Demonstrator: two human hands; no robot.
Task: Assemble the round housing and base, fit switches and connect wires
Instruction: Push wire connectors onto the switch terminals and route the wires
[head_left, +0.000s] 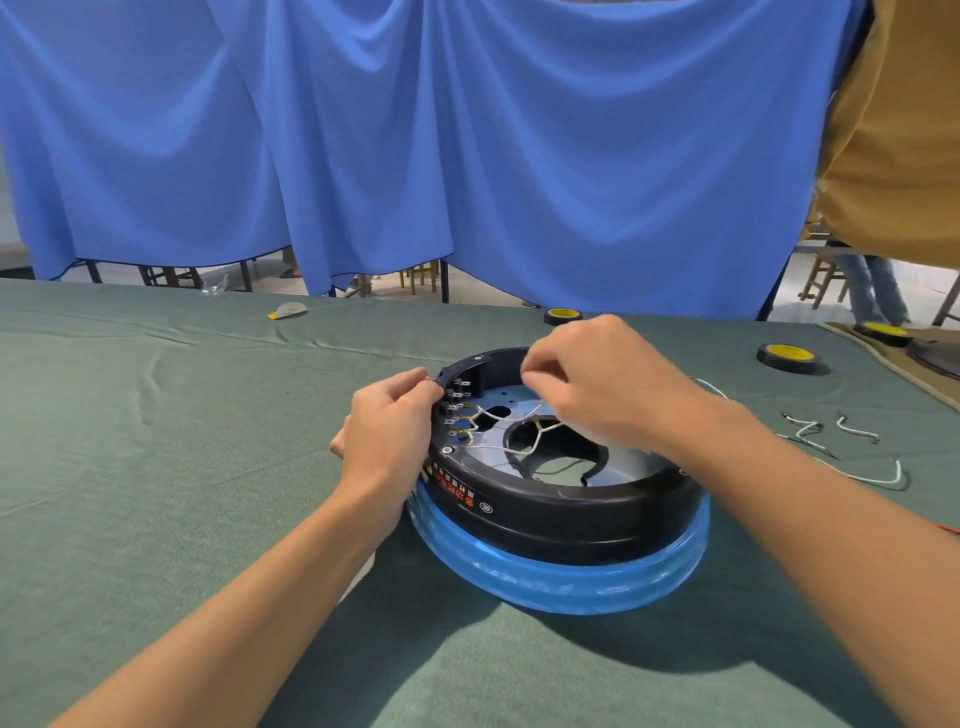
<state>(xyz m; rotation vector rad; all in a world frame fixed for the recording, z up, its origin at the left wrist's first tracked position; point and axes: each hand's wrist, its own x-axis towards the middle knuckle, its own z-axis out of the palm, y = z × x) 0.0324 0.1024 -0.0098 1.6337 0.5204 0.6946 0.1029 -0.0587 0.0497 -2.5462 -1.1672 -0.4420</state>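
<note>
Both hands (387, 415) (592, 384) at round black housing (561, 512), white wires (514, 415) inside

head view, looking forward and down

one wide-angle camera worn on the person's head, close above the green table (156, 467), facing a blue curtain (415, 156) behind it; no second view.
</note>
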